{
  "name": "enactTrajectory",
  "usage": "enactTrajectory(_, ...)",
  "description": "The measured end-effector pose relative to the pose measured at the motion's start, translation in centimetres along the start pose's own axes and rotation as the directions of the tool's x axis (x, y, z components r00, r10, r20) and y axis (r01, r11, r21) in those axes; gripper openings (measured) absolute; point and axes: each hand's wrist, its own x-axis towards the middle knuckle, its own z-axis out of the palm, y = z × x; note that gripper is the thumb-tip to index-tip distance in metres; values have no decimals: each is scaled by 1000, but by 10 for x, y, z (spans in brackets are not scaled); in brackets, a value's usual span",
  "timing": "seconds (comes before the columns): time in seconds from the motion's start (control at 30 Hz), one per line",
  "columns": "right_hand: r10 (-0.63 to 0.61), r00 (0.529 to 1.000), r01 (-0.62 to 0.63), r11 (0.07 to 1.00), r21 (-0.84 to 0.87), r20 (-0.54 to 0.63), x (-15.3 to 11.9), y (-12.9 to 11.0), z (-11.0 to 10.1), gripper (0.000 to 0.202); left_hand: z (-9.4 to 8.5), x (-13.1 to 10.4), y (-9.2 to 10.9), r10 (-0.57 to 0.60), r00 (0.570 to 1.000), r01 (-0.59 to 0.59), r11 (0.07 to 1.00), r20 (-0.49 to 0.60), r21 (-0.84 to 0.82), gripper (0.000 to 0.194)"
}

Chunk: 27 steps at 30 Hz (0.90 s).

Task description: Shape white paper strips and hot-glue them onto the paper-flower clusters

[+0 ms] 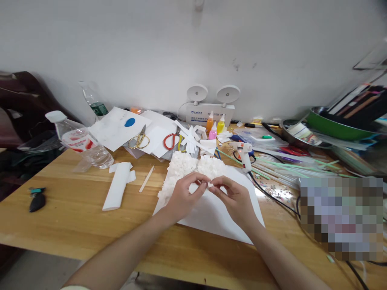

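Observation:
Both hands meet over a white paper sheet [217, 219] on the wooden table. My left hand [186, 192] is closed in a pinch, thumb against index finger. Facing it, my right hand [234, 198] also pinches, its fingertips almost touching the left ones. A small white piece of paper [209, 184] shows between the fingertips, mostly hidden by them. Just behind the hands lie fluffy white crumpled paper pieces [178, 165], massed on the sheet's far and left part. A white glue gun [245, 157] stands right of them, its black cord trailing to the right.
Left are a rolled white paper piece [116, 189], a wooden stick [147, 179] and a water bottle [87, 145]. Gold scissors [139, 139], red-handled scissors [169, 141] and paint bottles [213, 131] lie farther back. Thin sticks [284, 171] and a green pan [338, 123] crowd the right.

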Motion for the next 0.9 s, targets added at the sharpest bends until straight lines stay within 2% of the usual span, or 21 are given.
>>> enactTrajectory(0.13, 6, 999, -6, 1000, -16, -49, 0, 0, 0, 15, 0, 0, 0, 1, 1000, -1, 1000, -9, -7, 14)
enactTrajectory(0.4, -37, 995, 32, 998, -63, -92, -1, -1, 1, 14, 0, -1, 1, -66, 995, 67, 997, -72, 24, 16)
enactTrajectory(0.67, -48, 995, 41, 995, -87, -83, -1, 0, -1, 15, -1, -2, 2, -27, 998, 34, 992, -61, 118, 15)
enactTrajectory(0.9, 6, 997, -8, 1000, -25, -78, 0, 3, -1, 18, -1, 0, 2, 3, 998, 6, 990, -61, 144, 19)
